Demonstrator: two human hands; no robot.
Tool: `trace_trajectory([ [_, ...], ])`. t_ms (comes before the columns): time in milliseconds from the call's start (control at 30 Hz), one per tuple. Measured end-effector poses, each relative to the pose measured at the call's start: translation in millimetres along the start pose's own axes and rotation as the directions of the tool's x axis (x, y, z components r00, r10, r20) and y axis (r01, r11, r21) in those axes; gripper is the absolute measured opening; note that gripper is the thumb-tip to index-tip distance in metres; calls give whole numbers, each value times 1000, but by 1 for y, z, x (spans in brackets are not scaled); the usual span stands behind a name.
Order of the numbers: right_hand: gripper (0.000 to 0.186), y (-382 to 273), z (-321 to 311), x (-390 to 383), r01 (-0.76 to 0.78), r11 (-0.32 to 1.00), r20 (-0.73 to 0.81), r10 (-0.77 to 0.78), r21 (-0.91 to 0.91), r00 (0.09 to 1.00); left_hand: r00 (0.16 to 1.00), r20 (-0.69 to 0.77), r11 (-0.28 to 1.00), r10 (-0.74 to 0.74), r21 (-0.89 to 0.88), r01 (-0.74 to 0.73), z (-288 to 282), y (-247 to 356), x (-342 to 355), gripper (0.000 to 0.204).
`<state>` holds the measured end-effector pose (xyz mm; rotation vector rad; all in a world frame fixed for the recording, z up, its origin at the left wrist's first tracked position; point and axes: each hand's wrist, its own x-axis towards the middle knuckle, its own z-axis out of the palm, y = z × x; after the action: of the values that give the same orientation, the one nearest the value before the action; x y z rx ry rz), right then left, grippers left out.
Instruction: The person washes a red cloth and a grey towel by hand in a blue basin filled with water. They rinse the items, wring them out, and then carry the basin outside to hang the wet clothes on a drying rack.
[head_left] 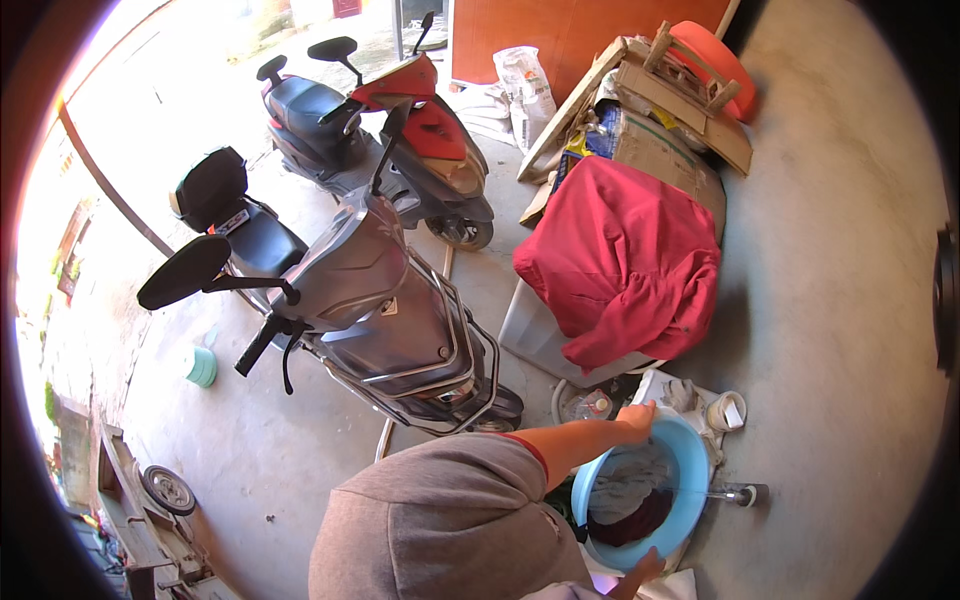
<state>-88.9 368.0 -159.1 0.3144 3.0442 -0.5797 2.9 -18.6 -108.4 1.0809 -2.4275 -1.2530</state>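
My left hand (637,422) grips the upper rim of a light blue basin (690,460), its arm stretched out from a grey sleeve (430,510) with red trim. My right hand (648,566) holds the lower rim of the same basin. Inside lie grey cloth (628,475) and dark maroon cloth (625,522). At the basin's right side is a metal tap (742,494), with what looks like water running from it. A white cup-like container (727,411) and a clear bottle (592,406) stand just above the basin.
A grey scooter (380,320) stands at my left, with a red scooter (430,130) behind it. A red garment (610,250) drapes over a machine, near stacked cardboard (685,160). A small teal bucket (200,367), a wheel (168,489) and wooden boards (125,530) are farther left.
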Motion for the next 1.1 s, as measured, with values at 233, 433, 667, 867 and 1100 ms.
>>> trace_trajectory([
  [233, 56, -5, -4, -17, 24, 1000, 1, -24, 9, 1000, 1000, -4, 1000, 2, 5, -2, 2, -6, 0, 29],
  [433, 66, 43, 39, 13, 14, 996, -94, -5, 92, 996, 999, 28, 966, 38, 256, -44, 14, -7, 8, 32],
  [667, 48, -30, -9, -28, -52, 997, -24, 51, -62, 998, 998, 47, 975, -33, 219, 22, 13, -15, 24, 48],
  [867, 43, -27, -21, -37, -96, 995, -64, 95, -10, 993, 993, 116, 978, 8, 204, -31, 14, -3, 24, 49],
  [1100, 39, -43, -31, -43, -135, 991, -44, 134, -23, 990, 994, 99, 976, 41, 209, -61, 13, -6, 25, 48],
])
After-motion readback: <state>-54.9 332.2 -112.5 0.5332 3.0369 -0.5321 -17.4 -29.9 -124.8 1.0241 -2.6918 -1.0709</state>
